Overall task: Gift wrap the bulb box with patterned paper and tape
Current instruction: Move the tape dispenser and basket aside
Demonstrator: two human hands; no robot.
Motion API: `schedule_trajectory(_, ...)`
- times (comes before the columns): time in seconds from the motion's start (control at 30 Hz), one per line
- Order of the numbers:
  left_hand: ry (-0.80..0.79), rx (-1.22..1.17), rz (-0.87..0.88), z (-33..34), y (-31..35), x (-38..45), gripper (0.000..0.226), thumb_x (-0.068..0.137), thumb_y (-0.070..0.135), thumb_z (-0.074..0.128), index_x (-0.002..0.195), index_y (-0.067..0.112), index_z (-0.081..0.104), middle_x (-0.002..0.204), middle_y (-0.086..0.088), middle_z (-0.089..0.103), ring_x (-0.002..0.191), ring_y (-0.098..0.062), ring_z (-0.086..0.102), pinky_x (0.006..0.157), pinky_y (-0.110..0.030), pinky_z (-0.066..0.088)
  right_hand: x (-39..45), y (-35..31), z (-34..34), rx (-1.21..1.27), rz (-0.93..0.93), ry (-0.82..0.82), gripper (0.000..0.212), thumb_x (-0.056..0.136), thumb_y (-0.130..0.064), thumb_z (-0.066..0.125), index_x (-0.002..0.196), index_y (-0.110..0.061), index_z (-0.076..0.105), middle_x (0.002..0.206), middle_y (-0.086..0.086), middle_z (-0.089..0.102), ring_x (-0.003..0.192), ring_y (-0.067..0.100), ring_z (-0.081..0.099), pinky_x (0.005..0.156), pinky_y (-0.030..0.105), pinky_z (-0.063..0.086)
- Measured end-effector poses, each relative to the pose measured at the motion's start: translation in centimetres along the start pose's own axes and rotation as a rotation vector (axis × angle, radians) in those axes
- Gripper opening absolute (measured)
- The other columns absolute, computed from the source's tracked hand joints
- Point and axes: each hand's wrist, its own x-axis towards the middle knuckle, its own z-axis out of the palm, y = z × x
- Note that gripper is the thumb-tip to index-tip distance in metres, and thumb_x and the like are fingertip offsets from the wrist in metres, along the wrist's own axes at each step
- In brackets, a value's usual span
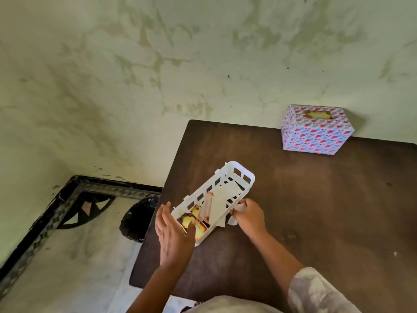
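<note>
Counter [327, 199]: dark brown wood, set against the wall.
Wall [158, 64]: pale green, blotched and stained.
Floor [67, 256]: light, with a black patterned border.
Black bag [135, 219]: on floor, beside the counter.

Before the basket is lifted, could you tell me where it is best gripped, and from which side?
Grip the basket by its two long rims, one hand from each side. It is long and narrow, lying diagonally near the table edge, and its slotted walls give finger holds. The left hand already touches the near-left end; the right hand pinches the handle on the right rim, probably too low for a level lift.
</note>
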Motion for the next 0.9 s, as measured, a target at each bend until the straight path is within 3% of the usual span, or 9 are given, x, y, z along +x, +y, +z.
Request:
schedule_trajectory(0.07,-0.043,-0.046,-0.055,0.1,-0.4,0.2,0.085,0.088,0.026,0.064,0.149,0.017,0.005,0.157,-0.005,0.005,0.145,-0.026,0.012,0.114,-0.046,0.023,-0.1,0.0,0.2,0.067,0.021,0.021,0.019,0.082,-0.023,0.068,0.096,-0.012,0.062,0.099,0.004,0.065,0.092,0.020,0.060,0.074,0.031,0.047)
schedule_trajectory(0.2,-0.098,-0.141,-0.101,0.1,-0.4,0.5,0.087,0.091,0.024,0.059,0.149,0.020,-0.004,0.159,-0.003,0.003,0.142,-0.026,0.022,0.107,-0.042,0.034,0.3,0.5,-0.3,0.231,0.101,0.151,0.017,0.086,-0.011,0.061,0.103,-0.009,0.063,0.098,0.007,0.064,0.088,0.020,0.058,0.076,0.031,0.045)
schedule_trajectory(0.3,-0.128,-0.169,-0.091,0.3,-0.2,0.5,0.078,0.095,0.020,0.051,0.149,0.020,-0.006,0.158,-0.003,0.003,0.137,-0.020,0.032,0.098,-0.030,0.043,1.3,1.1,-1.4,0.386,0.201,0.240,0.021,0.088,0.000,0.048,0.097,-0.011,0.064,0.097,0.010,0.064,0.079,0.020,0.059,0.072,0.029,0.046)
schedule_trajectory(0.4,-0.140,-0.165,-0.080,0.5,0.0,1.4,0.071,0.097,0.013,0.046,0.150,0.020,-0.002,0.158,-0.003,0.008,0.131,-0.016,0.037,0.088,-0.020,0.044,2.7,0.8,-2.7,0.494,0.245,0.208,0.024,0.092,0.001,0.040,0.098,-0.008,0.062,0.088,0.009,0.059,0.073,0.019,0.059,0.066,0.032,0.054)
schedule_trajectory(0.5,-0.143,-0.150,-0.060,0.8,0.0,2.9,0.070,0.096,0.012,0.048,0.150,0.021,0.004,0.155,-0.004,0.020,0.134,-0.022,0.039,0.098,-0.034,0.044,4.0,0.4,-3.6,0.481,0.214,0.233,0.023,0.096,-0.006,0.039,0.105,-0.010,0.060,0.083,0.002,0.057,0.073,0.018,0.056,0.064,0.031,0.053)
schedule_trajectory(0.7,-0.087,-0.190,0.027,1.2,0.5,7.4,0.057,0.094,0.023,0.052,0.144,0.022,0.024,0.140,-0.002,0.044,0.119,-0.022,0.054,0.089,-0.038,0.052,5.5,0.2,-3.9,0.501,0.151,0.300,0.025,0.098,-0.010,0.040,0.110,-0.009,0.062,0.099,0.004,0.063,0.077,0.008,0.055,0.060,0.019,0.041)
schedule_trajectory(0.83,0.113,-0.341,-0.043,2.1,1.4,10.6,0.028,0.091,0.025,0.057,0.116,0.021,0.043,0.120,-0.006,0.047,0.103,-0.022,0.060,0.081,-0.042,0.057,6.2,0.2,-3.5,0.536,0.134,0.294,0.028,0.099,-0.012,0.039,0.115,-0.008,0.061,0.108,0.010,0.065,0.090,0.017,0.060,0.063,0.017,0.043)
schedule_trajectory(0.9,0.157,-0.377,-0.104,2.5,2.0,11.7,0.017,0.093,0.029,0.054,0.105,0.019,0.046,0.109,-0.006,0.053,0.094,-0.022,0.061,0.073,-0.036,0.056,6.6,0.0,-3.3,0.557,0.144,0.319,0.029,0.099,-0.012,0.039,0.119,-0.008,0.059,0.111,0.008,0.064,0.097,0.020,0.060,0.069,0.019,0.045)
